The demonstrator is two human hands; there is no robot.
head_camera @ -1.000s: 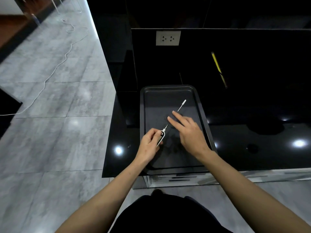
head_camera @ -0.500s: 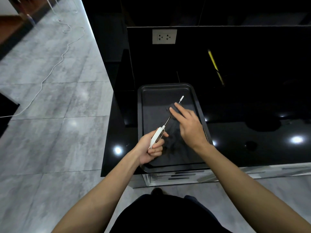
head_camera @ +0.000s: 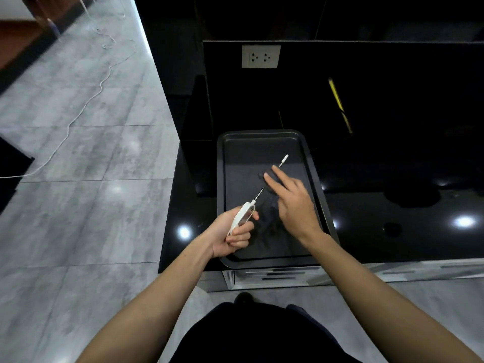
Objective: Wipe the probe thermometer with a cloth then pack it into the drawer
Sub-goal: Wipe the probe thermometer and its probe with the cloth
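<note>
Gripping the white handle of the probe thermometer (head_camera: 245, 214) in a closed fist, the left hand (head_camera: 230, 237) angles its thin metal probe up and away over the dark baking tray (head_camera: 262, 133). The right hand (head_camera: 293, 203) pinches a dark cloth (head_camera: 267, 176) around the probe's middle; the white tip protrudes beyond. The tray rests on a glossy black counter (head_camera: 392, 231).

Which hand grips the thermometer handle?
The left hand, fist closed around the white thermometer handle. The right hand pinches the dark cloth around the probe.
</note>
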